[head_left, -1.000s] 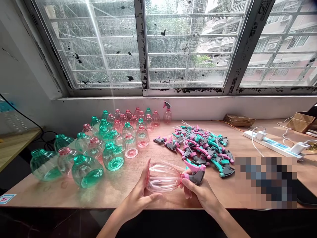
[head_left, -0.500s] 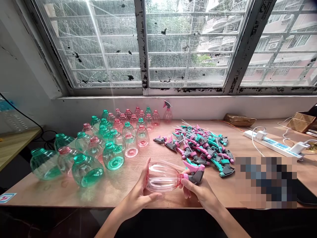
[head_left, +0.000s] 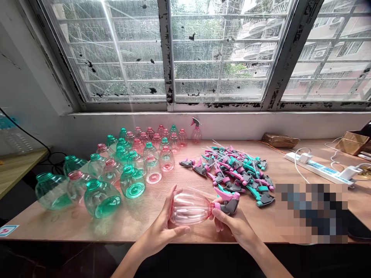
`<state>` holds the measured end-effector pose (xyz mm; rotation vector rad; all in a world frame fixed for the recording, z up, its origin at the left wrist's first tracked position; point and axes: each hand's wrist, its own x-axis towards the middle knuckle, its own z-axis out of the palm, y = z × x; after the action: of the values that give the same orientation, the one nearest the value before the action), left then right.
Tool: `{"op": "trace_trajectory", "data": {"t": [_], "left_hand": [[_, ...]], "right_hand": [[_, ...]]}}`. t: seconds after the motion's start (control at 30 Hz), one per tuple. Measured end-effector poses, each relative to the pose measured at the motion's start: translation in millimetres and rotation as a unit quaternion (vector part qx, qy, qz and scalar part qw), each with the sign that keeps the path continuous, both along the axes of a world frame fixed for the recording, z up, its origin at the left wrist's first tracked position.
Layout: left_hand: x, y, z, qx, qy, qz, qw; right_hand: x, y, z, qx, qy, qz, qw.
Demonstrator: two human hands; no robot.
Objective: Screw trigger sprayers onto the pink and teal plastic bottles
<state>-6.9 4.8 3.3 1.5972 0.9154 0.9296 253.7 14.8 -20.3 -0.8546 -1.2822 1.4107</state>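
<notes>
So I'm gripping this pink bottle (head_left: 189, 208) sideways with my left hand (head_left: 160, 231), right hand (head_left: 237, 227) pinching its spray head collar (head_left: 216, 206).

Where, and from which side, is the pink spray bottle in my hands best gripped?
Probably around its wide, rounded body, from the left: the spray bottle is held sideways, its base toward the left hand, while the right hand occupies the narrower neck end.
</notes>
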Motion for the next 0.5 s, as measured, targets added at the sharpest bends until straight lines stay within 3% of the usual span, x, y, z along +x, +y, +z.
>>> {"op": "trace_trajectory", "data": {"t": [0.5], "left_hand": [[1.5,1.9,-3.2,-0.004,-0.023,0.005,1.000]], "right_hand": [[-2.3,0.7,1.7,-0.003,0.032,-0.017,0.999]]}}
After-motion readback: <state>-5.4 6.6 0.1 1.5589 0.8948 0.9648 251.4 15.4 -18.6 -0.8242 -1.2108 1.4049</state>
